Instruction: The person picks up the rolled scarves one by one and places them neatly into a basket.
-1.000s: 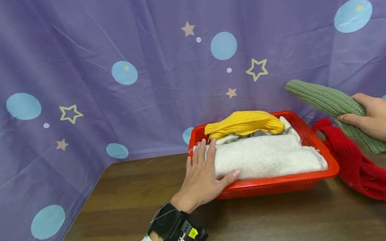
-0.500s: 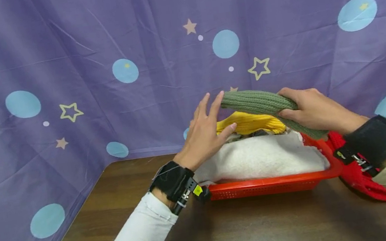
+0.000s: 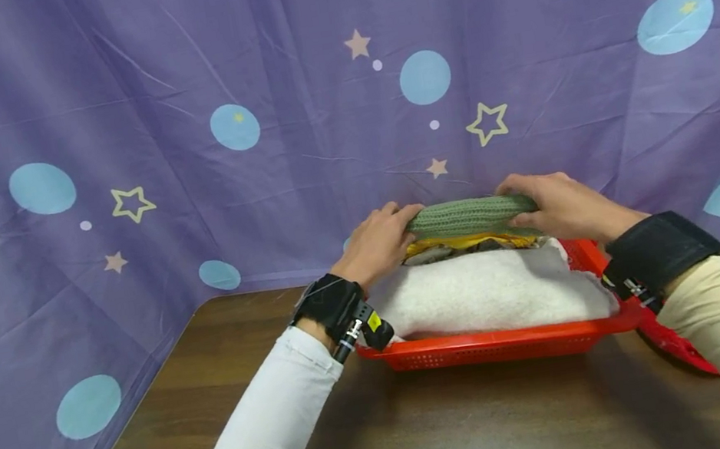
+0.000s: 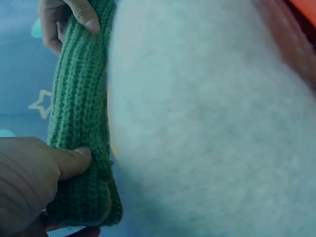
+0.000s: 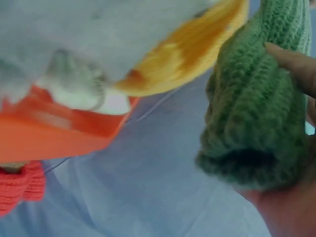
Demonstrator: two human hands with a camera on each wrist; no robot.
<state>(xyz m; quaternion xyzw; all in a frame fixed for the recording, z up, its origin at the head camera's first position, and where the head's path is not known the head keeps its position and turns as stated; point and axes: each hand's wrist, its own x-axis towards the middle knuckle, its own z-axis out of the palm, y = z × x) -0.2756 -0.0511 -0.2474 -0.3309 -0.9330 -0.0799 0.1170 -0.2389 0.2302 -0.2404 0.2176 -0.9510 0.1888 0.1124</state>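
Observation:
A folded green ribbed knit piece [image 3: 467, 216] spans between both hands, above the back of a red plastic basket [image 3: 490, 348]. My left hand [image 3: 378, 243] grips its left end; in the left wrist view the thumb presses on top and fingertips show beneath. The right hand [image 3: 563, 206] holds the other end, which looks like an open tube in the right wrist view. Under the green knit [image 4: 79, 108] lies a yellow knit piece [image 3: 467, 241], mostly covered. A thick white fluffy cloth [image 3: 489, 290] fills the front of the basket.
A red knit piece [image 3: 678, 344] lies on the wooden table [image 3: 474, 425] to the right of the basket, partly hidden by the right forearm. Some greyish fabric shows between the yellow and white pieces. A purple curtain [image 3: 309, 69] hangs close behind the basket.
My right hand has brought the green knit leftward from above the red piece to over the basket, then lowered it. The left hand has left the basket's left side and taken the knit's left end.

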